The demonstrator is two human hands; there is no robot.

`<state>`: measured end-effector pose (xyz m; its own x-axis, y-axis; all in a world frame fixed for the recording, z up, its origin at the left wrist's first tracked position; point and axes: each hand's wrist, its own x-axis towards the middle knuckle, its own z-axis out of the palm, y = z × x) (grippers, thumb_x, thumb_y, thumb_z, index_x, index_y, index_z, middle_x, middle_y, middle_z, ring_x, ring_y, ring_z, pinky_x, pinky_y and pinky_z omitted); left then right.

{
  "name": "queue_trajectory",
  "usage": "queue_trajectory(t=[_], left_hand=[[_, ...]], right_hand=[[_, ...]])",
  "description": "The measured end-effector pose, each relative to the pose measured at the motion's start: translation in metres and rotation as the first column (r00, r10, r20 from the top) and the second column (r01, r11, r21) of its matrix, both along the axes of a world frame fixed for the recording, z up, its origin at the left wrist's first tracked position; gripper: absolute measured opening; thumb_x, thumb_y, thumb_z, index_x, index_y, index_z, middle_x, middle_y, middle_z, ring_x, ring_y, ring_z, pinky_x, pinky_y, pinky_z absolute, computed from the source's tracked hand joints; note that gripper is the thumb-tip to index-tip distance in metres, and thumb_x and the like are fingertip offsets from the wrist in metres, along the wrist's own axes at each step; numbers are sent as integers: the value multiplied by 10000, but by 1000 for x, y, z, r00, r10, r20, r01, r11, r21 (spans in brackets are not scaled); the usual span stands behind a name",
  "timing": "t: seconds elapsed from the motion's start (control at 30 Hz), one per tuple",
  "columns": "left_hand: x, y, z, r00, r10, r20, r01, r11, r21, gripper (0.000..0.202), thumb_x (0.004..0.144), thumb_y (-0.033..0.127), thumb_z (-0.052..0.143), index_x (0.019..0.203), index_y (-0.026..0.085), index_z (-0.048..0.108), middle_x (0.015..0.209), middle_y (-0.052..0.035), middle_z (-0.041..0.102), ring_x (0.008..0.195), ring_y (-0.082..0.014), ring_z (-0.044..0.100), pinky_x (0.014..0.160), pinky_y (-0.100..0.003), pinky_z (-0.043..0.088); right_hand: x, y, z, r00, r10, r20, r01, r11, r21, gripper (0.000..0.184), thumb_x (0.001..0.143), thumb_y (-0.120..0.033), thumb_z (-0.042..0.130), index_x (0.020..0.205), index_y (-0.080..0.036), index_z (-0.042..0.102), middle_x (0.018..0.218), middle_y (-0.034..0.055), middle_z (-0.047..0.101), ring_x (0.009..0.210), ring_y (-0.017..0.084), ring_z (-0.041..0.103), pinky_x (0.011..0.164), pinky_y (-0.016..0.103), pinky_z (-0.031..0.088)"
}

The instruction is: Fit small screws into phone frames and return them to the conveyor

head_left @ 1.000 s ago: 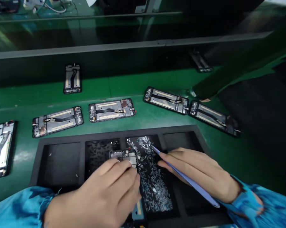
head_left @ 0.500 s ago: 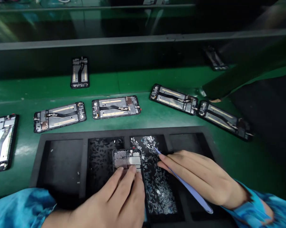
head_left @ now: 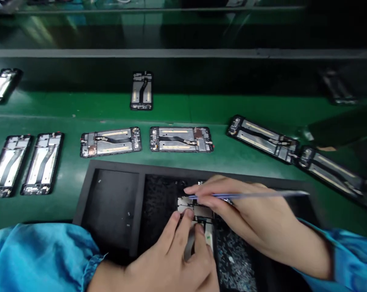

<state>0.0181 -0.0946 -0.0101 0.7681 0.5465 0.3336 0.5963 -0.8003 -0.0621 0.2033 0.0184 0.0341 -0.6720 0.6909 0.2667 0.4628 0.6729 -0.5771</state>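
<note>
My left hand (head_left: 174,255) holds an opened phone frame (head_left: 195,213) over the black partitioned tray (head_left: 89,190), its fingers wrapped round the frame's lower part. My right hand (head_left: 247,219) pinches blue tweezers (head_left: 247,195) that lie nearly level, tips pointing left and resting at the top end of the frame. Small silvery parts (head_left: 232,253) fill the tray compartment under my right hand. Both sleeves are blue.
Several opened phone frames lie on the green belt: two at the left (head_left: 25,162), two in the middle (head_left: 180,139), one further back (head_left: 141,90), two at the right (head_left: 262,136). A grey rail (head_left: 183,52) runs across behind them.
The view has shifted so everything sits further right. My right hand swung the tweezers from the silvery parts up and left onto the phone frame. My left hand keeps holding the frame.
</note>
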Motion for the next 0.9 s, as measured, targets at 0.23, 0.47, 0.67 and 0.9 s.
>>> queue_trajectory(t=[0.23, 0.47, 0.67, 0.9], left_hand=[[-2, 2, -5, 998, -11, 54, 10, 1000, 18, 236, 1035, 341, 556, 1154, 160, 650, 1169, -86, 722, 1091, -341, 736, 1032, -550, 531], [-3, 3, -5, 999, -26, 27, 26, 1000, -13, 240, 1021, 303, 570, 1206, 172, 647, 1216, -87, 721, 1115, -333, 730, 1013, -529, 561], [-3, 4, -5, 999, -31, 17, 31, 1000, 1, 245, 1037, 327, 570, 1200, 155, 629, 1216, -105, 703, 1105, -335, 732, 1041, -553, 532], [-2, 0, -8, 1000, -21, -21, 22, 1000, 16, 266, 1001, 309, 619, 1217, 155, 619, 1262, -124, 680, 1161, -364, 706, 1052, -552, 508]], right_hand=[[-9, 10, -13, 999, 49, 17, -49, 999, -17, 185, 1056, -168, 487, 979, -210, 649, 887, 28, 787, 759, 143, 771, 678, 210, 637], [-7, 12, -10, 996, 88, 33, -87, 996, -25, 142, 1066, -216, 490, 1007, -230, 618, 917, 37, 784, 792, 164, 782, 648, 221, 633], [-5, 16, -12, 994, 108, 35, -105, 991, -78, 109, 1044, -239, 541, 1067, -231, 647, 942, 36, 794, 794, 188, 790, 659, 249, 646], [8, 10, -12, 1000, 27, -8, -27, 1000, 1, 101, 1037, -293, 575, 1101, -257, 645, 944, 55, 783, 852, 216, 782, 685, 299, 645]])
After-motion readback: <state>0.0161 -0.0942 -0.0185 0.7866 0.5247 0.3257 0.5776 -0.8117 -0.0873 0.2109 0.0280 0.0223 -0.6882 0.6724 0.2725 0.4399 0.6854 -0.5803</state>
